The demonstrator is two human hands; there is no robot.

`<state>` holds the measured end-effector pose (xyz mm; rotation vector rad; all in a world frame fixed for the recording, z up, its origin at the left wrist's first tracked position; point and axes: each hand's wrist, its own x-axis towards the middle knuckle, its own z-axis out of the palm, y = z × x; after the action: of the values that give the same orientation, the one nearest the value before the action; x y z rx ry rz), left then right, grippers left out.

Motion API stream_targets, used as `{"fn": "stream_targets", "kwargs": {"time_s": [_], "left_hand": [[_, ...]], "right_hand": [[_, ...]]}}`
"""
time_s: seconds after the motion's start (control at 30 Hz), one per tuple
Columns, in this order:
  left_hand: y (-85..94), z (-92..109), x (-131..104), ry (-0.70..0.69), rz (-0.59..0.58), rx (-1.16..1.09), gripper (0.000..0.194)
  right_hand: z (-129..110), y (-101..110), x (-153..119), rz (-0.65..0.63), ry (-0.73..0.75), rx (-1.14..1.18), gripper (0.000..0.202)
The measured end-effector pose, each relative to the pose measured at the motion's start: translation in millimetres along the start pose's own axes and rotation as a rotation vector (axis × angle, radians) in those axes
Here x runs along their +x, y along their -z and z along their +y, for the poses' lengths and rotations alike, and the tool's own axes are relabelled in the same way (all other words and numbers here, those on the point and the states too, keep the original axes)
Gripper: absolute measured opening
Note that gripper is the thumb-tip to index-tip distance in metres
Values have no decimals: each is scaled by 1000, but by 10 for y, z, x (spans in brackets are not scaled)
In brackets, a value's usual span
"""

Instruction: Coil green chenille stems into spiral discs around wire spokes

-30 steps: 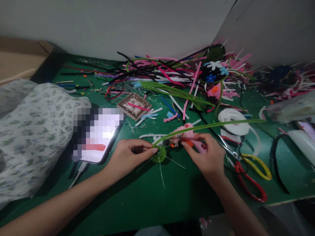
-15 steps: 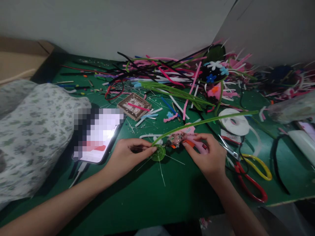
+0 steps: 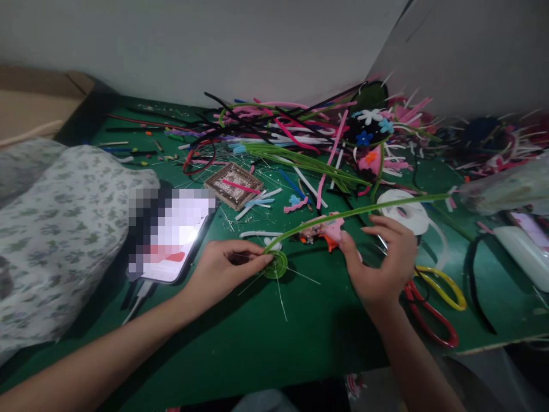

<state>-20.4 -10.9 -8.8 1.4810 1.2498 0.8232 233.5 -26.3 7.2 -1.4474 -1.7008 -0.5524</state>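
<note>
My left hand pinches the edge of a small flat coil of green pipe cleaner between thumb and fingers. Thin pale wires stick out from the coil. Its long green tail runs up and to the right, passing above a pink glue gun with an orange trigger and a grimy nozzle end. Beside the glue gun, my right hand has its fingers spread and holds nothing. Its thumb is close to the gun's pink body; I cannot tell if they touch.
Scissors with red and yellow handles lie right of my right hand, by a white tape roll. Loose pipe cleaners and a small ornate frame lie behind. A phone and floral cloth are at left.
My right hand has let go of the glue gun and moved right, its fingers opening. The gun now rests on the table, turned. My left hand and the green coil stay almost still.
</note>
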Motion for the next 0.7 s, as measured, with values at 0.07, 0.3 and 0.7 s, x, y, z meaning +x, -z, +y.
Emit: {"fn": "stream_targets", "kwargs": {"time_s": [0.07,0.3,0.7], "left_hand": [[-9,-12,-1,-23,-8,22,15],[-42,-28,-19,-165,35,156,11],[-34,-27,-26,-155,64,106,15]], "right_hand": [[-109,80,58,85,125,0,30],[-405,104,224,-386,423,110,24],[-373,-7,2,-535,204,391,13]]}}
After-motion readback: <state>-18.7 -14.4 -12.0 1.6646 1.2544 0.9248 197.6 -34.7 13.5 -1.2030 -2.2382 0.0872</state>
